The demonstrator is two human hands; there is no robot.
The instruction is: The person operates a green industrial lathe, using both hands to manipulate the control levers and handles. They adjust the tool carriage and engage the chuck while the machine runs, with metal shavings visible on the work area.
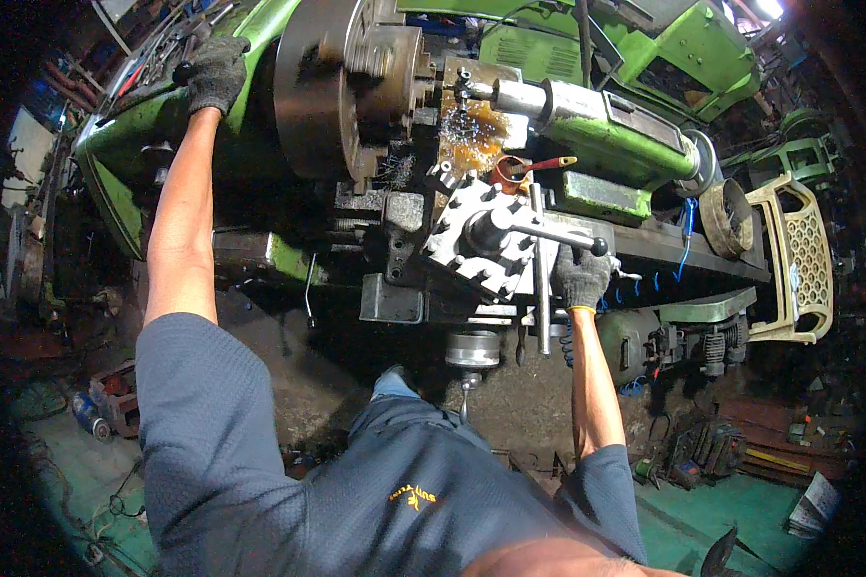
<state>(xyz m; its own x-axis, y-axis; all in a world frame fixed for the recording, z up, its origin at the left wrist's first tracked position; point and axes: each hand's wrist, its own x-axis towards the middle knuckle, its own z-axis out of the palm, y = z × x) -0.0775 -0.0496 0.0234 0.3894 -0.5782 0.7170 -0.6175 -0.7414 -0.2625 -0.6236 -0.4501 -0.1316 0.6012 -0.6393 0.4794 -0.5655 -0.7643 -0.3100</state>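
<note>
A green metal lathe spans the far side, its large chuck (322, 91) left of the middle. My left hand (218, 75), in a dark grey knit glove, reaches over the headstock (115, 178) and closes on a lever with a black knob (183, 72). The square tool post (481, 240) carries a long clamping lever (553, 234) ending in a black ball. Just under that ball is my gloved right hand (583, 279), closed, its grip partly hidden; a small chrome handle (627, 276) sticks out beside it. A red-handled brush (548, 163) rests in a reddish-brown pot (510, 175) behind the tool post.
Metal chips and brown oily fluid (476, 130) lie near the chuck. The green tailstock (616, 135) is to the right, beyond it a round tin (725, 219) and a beige plastic chair (799, 255). A chrome handwheel (473, 348) juts toward me. A blue coiled hose (685, 240) hangs at right.
</note>
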